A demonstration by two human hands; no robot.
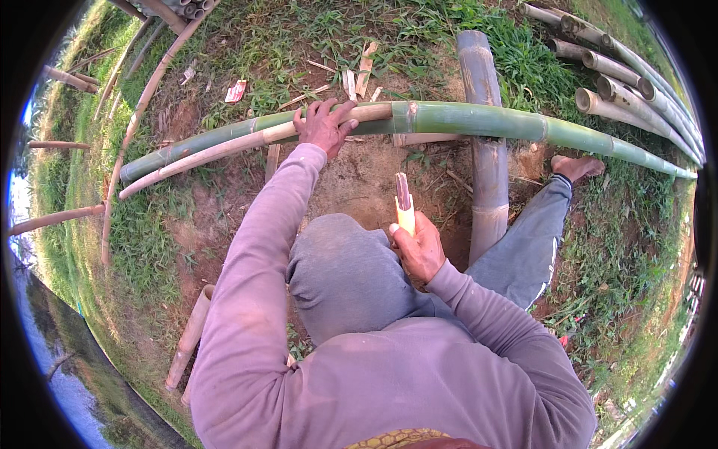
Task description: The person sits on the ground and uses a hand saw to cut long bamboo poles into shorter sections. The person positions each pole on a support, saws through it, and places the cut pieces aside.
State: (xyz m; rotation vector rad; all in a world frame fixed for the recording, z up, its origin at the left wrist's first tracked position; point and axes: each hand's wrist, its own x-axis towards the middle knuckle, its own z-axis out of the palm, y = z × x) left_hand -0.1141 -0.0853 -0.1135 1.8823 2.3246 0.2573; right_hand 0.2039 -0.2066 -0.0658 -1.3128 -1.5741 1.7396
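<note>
A long green bamboo pole (479, 120) stretches left to right in front of me. Along its left half lies a slimmer pale bamboo pole (202, 159), whose right end meets the green one near a joint. I cannot tell whether it sits on it or inside it. My left hand (326, 129) rests over the slim pole, fingers bent round its top. Nearer to me, apart from both poles, my right hand (422, 251) grips a short tool (405, 213) with a pale yellow handle and a narrow dark end pointing away from me. Its exact kind is unclear.
A thick grey bamboo log (488, 179) lies beneath the green pole, crossing it. Cut bamboo poles (613, 90) are piled at the far right. Wood scraps (365, 69) and a red-white packet (235, 91) lie on the grass. My bare foot (580, 167) is beyond the log.
</note>
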